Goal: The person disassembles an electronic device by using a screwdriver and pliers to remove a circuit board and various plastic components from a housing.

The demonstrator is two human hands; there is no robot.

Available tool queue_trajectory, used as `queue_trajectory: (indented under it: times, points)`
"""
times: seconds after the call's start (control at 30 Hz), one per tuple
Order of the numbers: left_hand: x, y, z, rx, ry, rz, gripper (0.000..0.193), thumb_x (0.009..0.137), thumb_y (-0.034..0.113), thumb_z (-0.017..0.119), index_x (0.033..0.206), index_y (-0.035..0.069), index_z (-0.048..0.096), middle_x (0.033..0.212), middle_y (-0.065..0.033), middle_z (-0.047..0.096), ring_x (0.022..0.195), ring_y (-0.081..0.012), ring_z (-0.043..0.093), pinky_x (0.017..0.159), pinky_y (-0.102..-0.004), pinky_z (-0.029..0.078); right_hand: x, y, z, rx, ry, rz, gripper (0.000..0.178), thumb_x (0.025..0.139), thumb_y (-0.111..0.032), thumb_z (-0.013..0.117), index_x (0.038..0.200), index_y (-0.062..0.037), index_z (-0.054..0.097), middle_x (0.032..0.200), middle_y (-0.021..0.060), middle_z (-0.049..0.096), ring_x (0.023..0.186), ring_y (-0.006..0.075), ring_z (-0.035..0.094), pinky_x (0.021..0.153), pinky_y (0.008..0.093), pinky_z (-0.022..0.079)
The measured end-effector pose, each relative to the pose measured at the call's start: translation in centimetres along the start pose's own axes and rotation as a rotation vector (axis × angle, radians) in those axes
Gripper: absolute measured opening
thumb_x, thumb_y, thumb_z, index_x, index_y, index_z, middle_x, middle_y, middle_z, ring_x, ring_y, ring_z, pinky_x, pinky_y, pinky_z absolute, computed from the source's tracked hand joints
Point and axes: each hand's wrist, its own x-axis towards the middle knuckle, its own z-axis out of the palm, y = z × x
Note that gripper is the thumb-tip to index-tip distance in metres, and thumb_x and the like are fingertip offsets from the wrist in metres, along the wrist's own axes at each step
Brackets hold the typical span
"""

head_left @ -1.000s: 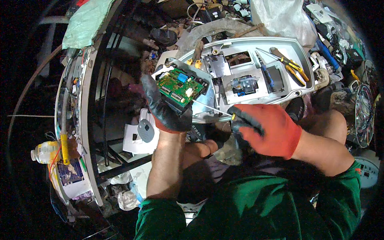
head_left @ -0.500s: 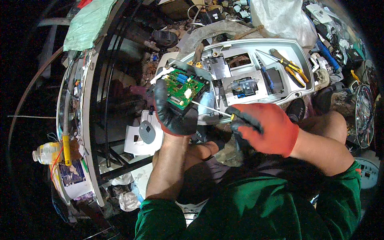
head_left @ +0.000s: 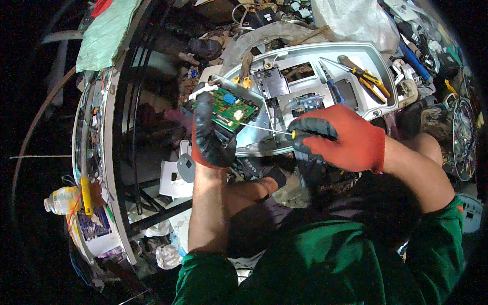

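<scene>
A green circuit board [head_left: 229,108] with blue and white parts sits in a dark housing, tilted and held up off the large pale casing. My left hand [head_left: 209,133], in a red glove with black fingers and palm, is wrapped round the housing's left and lower sides. The fingers of my right hand [head_left: 343,140], gloved the same way, close on a screwdriver [head_left: 267,129]. Its thin metal shaft points left, with the tip at the board's lower right edge; whether it touches is unclear. A yellow bit of the handle shows, while the glove hides most of it.
Beyond my hands lies the pale plastic casing [head_left: 381,61], with yellow-and-black pliers [head_left: 373,86] and a blue-handled screwdriver [head_left: 335,91] in it. A cluttered rack [head_left: 109,168] stands at left. A white sack [head_left: 356,23] and heaps of scrap lie farther back.
My left hand and the board have shifted slightly left, and the board has turned a little. My right hand has risen and moved slightly right, its screwdriver tip staying by the board's edge.
</scene>
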Motion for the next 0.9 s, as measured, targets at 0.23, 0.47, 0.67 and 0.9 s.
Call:
queue_trajectory:
  times: [0.23,0.47,0.67,0.9]
  points:
    - [-0.5,-1.2,1.2,-0.164,-0.079,0.243,0.056,0.096,0.051,0.052,0.134,0.011,0.051,0.131,-0.0100,0.058,0.118,-0.0277,0.058,0.102,-0.0486,0.047,-0.1,-0.9,3.0,0.121,0.126,0.082,0.043,0.085,-0.016,0.065,0.124,-0.0005,0.058,0.103,0.0233,0.067,0.095,0.0403,0.066,0.082,0.0432,0.053]
    - [-1.1,-2.1,-2.8,0.061,-0.444,0.292,0.057,0.103,0.045,0.041,0.146,0.008,0.038,0.145,-0.0141,0.047,0.130,-0.0309,0.050,0.108,-0.0480,0.042,-0.3,-0.6,3.0,-0.058,0.223,-0.101,0.036,0.086,-0.010,0.063,0.121,-0.0003,0.059,0.097,0.0203,0.068,0.089,0.0292,0.069,0.081,0.0386,0.052]
    - [-0.5,-0.7,-4.4,-0.431,-0.658,-0.126,0.054,0.104,0.044,0.036,0.147,0.011,0.038,0.146,-0.0142,0.046,0.132,-0.0310,0.048,0.111,-0.0472,0.039,-0.2,-0.8,-0.2,0.168,-0.055,-0.043,0.033,0.087,-0.018,0.064,0.116,-0.0019,0.063,0.099,0.0217,0.068,0.089,0.0381,0.068,0.078,0.0417,0.053]
    - [-0.2,2.4,-2.9,0.499,-0.592,-0.101,0.042,0.089,0.023,0.065,0.129,0.013,0.058,0.129,-0.0053,0.062,0.122,-0.0218,0.057,0.109,-0.0408,0.041,-0.2,1.4,-1.4,0.036,-0.060,-0.117,0.033,0.087,-0.021,0.070,0.114,-0.0040,0.067,0.097,0.0191,0.068,0.091,0.0347,0.065,0.083,0.0416,0.051]
